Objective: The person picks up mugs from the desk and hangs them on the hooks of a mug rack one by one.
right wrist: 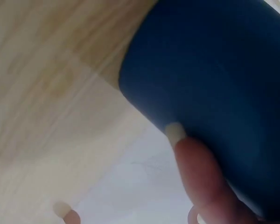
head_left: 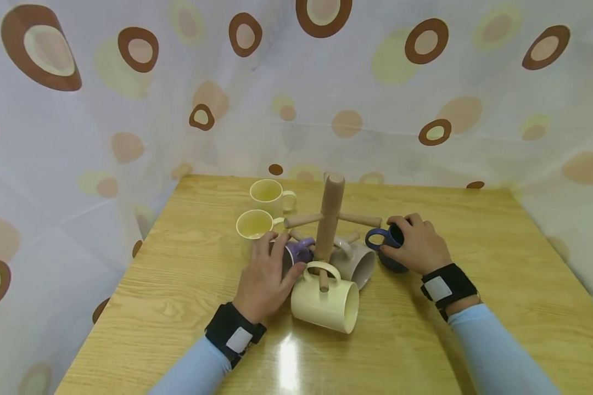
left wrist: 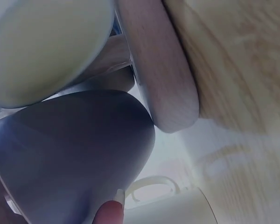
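Note:
My left hand [head_left: 264, 280] grips a purple mug [head_left: 301, 249] by its body, low on the left side of a wooden mug tree [head_left: 332, 197]. Its thumb presses the mug's dark side [left wrist: 74, 149] in the left wrist view. On the right, my other hand [head_left: 420, 244] holds a dark blue mug [head_left: 391, 237], fingers over the rim and handle toward the tree. The thumb lies along the blue wall [right wrist: 205, 79] in the right wrist view. A cream mug [head_left: 321, 304] hangs tilted by its handle on the front lower peg, beside a pale grey mug [head_left: 358, 263].
Two pale yellow mugs [head_left: 267, 198] [head_left: 253, 225] stand upright behind my left hand. The tree's upper pegs [head_left: 359, 219] stick out between my hands. Wood-grain tabletop [head_left: 178, 285] reaches back to a patterned cloth [head_left: 286, 131].

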